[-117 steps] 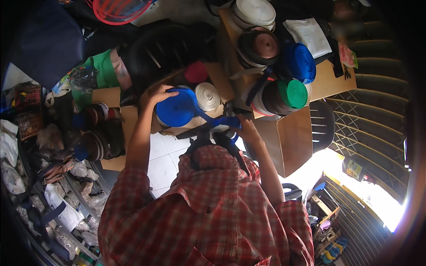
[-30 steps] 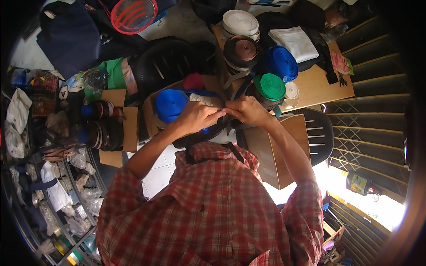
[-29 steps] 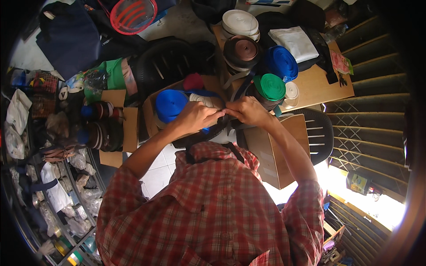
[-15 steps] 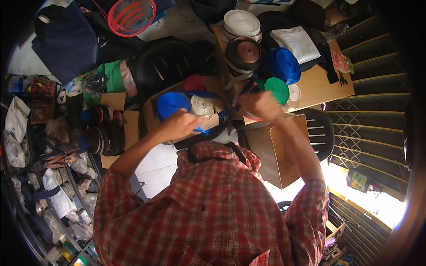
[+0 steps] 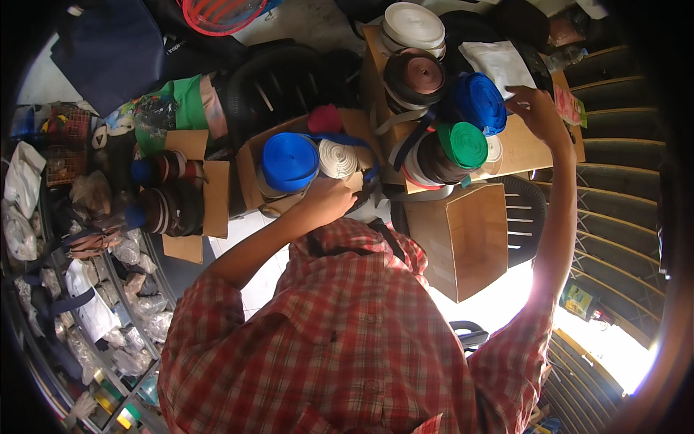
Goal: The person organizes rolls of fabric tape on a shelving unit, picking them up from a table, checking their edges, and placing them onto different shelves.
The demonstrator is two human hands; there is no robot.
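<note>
Two bare hands are spread well apart, one low over a carton and the other raised out to the right above the bench (image 5: 524,147). The left arm (image 5: 249,249) comes up from the side of the red plaid shirt (image 5: 347,333), bends at the elbow and slants inward, so that the left hand (image 5: 329,201) sits just in front of the person's chest, back upward and fingers curled. Its grip looks narrow, but the fingertips are hidden and I cannot tell whether anything is held. Just beyond it, in the carton (image 5: 250,177), the large blue roll (image 5: 290,160) stands at the left and the cream roll (image 5: 337,159) beside it, with a blue strap (image 5: 348,139) running behind the cream one and down its right side. A magenta roll (image 5: 325,118) lies at the carton's far edge. The right arm (image 5: 562,210) is almost straight, reaching far forward along the right side, its wrist bent so that the right hand (image 5: 538,114) points inward to the left. That grip is fairly wide, fingers loosely bent and parted, with nothing seen in it. Its fingertips are right by the second blue roll (image 5: 481,105), which leans on the bench between the white cloth (image 5: 495,65) and the green roll (image 5: 468,145); whether they touch it, I cannot tell.
</note>
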